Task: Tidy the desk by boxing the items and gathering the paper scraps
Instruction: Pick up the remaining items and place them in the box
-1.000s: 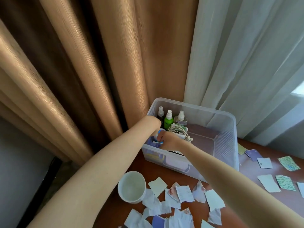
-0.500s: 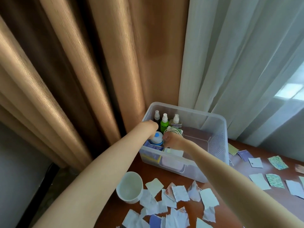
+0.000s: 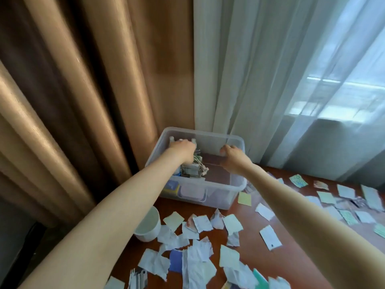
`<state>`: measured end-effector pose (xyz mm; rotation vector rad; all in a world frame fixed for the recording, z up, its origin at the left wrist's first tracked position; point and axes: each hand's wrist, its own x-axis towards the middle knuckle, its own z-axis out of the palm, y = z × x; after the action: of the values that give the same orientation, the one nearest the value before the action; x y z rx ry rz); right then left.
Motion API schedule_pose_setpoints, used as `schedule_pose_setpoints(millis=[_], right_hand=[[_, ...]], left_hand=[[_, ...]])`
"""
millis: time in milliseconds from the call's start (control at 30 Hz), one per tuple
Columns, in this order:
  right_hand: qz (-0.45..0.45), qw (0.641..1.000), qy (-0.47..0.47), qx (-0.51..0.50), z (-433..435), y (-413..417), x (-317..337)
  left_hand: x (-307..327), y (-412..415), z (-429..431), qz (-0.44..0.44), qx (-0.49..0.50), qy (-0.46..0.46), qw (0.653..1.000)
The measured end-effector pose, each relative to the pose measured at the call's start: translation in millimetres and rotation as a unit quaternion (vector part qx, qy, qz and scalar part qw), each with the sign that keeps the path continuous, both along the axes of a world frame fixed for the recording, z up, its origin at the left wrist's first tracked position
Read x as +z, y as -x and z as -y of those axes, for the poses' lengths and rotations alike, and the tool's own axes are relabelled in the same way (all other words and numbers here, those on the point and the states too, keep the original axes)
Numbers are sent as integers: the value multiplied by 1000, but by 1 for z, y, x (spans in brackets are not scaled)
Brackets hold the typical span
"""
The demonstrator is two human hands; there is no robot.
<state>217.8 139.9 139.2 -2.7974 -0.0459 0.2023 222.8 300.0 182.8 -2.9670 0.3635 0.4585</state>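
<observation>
A clear plastic box (image 3: pixel 226 187) stands at the desk's far edge against the curtains. Inside it are spray bottles (image 3: pixel 194 141) at the far left, a coiled white cable (image 3: pixel 201 166) on small packets, and flat pouches by the near wall. My left hand (image 3: pixel 181 148) lies over the spray bottles with its fingers curled around their tops. My right hand (image 3: pixel 233 153) hovers inside the box near the far wall, fingers curled downward and palm hidden. Several torn paper scraps (image 3: pixel 201 223) litter the brown desk (image 3: pixel 248 228) in front of the box and to its right.
A white cup (image 3: pixel 148 225) stands at the desk's left edge, near my left forearm. Brown curtains (image 3: pixel 93 101) and a sheer white curtain (image 3: pixel 260 80) hang right behind the box. More coloured scraps (image 3: pixel 325 197) spread along the right side.
My left hand moved from the blue-capped item to the spray bottles at the back. My right hand left the cable bundle and shifted right toward the far wall. The view tilted up.
</observation>
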Motion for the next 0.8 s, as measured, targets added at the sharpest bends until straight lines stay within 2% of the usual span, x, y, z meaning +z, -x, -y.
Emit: schedule_pose_setpoints(millis=[233, 433, 800], right_hand=[[59, 997, 40, -40, 47, 46, 24], [50, 990, 72, -110, 91, 89, 26], [16, 978, 23, -205, 142, 157, 11]], left_hand=[[4, 28, 39, 52, -53, 33, 997], [4, 57, 77, 68, -118, 60, 989], [-9, 98, 152, 76, -217, 52, 972]])
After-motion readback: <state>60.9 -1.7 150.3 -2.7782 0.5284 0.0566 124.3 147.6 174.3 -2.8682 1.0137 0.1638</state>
